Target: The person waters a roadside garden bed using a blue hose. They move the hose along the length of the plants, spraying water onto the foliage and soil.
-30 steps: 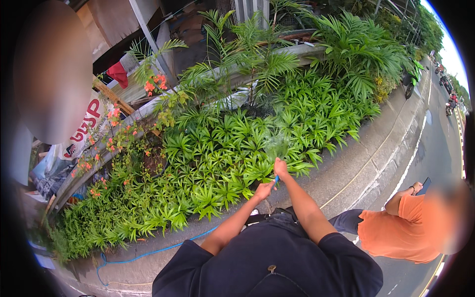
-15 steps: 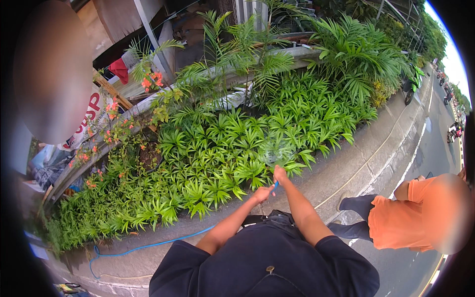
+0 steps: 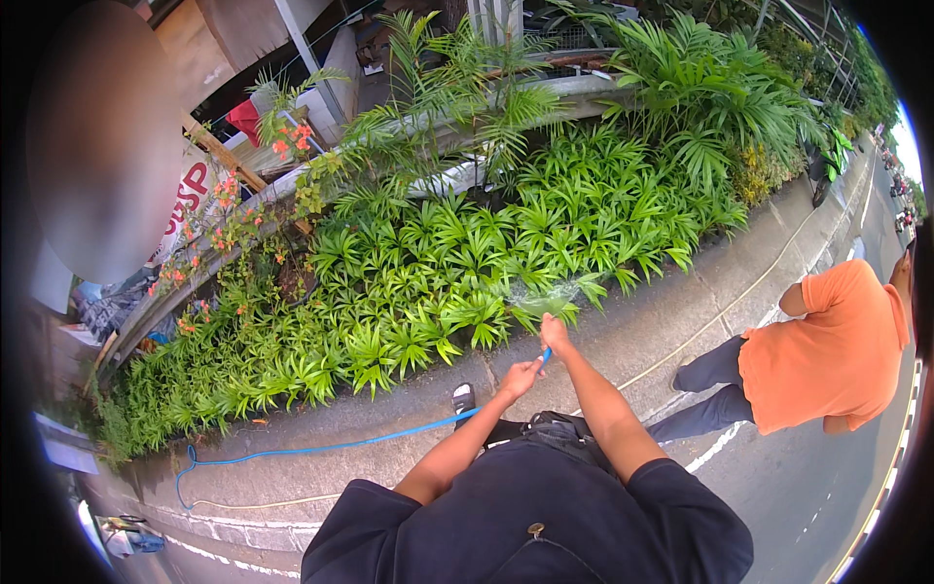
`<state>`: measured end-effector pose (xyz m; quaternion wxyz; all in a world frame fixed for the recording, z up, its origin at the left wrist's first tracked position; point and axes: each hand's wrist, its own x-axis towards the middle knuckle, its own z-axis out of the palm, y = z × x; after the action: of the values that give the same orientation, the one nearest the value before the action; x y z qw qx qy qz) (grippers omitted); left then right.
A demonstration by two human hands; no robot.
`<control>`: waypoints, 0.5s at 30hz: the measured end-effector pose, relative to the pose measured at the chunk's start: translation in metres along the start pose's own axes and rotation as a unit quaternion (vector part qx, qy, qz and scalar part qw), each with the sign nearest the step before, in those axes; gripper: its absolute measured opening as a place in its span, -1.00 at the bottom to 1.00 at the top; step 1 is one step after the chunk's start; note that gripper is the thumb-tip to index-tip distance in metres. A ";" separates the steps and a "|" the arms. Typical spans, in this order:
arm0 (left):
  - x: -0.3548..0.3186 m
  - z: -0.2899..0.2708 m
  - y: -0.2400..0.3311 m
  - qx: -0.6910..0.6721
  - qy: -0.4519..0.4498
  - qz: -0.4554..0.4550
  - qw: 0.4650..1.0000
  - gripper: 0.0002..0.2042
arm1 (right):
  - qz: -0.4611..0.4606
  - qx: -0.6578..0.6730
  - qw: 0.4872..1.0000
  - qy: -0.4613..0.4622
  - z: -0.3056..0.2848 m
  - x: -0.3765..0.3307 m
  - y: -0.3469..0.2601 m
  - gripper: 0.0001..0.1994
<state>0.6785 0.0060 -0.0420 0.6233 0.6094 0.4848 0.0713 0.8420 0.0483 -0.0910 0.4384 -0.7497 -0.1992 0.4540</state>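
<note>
Both my hands are closed around a blue hose [image 3: 331, 447] in front of my body. My right hand [image 3: 555, 334] grips it at the outlet end, and my left hand [image 3: 521, 378] holds it a little lower. Between the hands a short stretch of blue hose shows. A fan of water [image 3: 547, 295] sprays from just beyond my right hand over low green leafy plants [image 3: 418, 292]. From my left side the hose runs back along the pavement to the left, where it loops.
A person in an orange shirt [image 3: 822, 346] stands at my right by the road [image 3: 759, 496]. Behind the bed runs a metal guardrail [image 3: 438, 146] with taller palms and orange flowers. A pale hose [image 3: 749, 292] lies along the pavement [image 3: 623, 336]. A motorcycle [image 3: 827, 161] stands at the far right.
My view has shifted slightly, and my left foot now shows on the pavement. The spray looks wider and flatter. The person in orange appears farther up. Both hands keep their grip.
</note>
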 end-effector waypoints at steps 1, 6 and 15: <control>-0.002 0.009 0.002 -0.003 0.016 0.005 1.000 -0.49 | -0.002 0.004 1.000 -0.005 -0.006 -0.002 -0.004 -0.51; -0.020 0.035 0.024 0.032 0.065 0.049 0.996 -0.51 | -0.052 0.028 0.997 -0.041 -0.035 -0.017 -0.023 -0.62; -0.039 0.051 0.000 0.003 0.065 0.035 0.997 -0.50 | -0.008 -0.019 0.995 -0.097 -0.032 -0.038 -0.013 -0.52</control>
<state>0.6938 -0.0555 -0.0325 0.5853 0.6223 0.5029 0.1314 0.8513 0.0131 -0.0546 0.4064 -0.7089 -0.2552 0.5169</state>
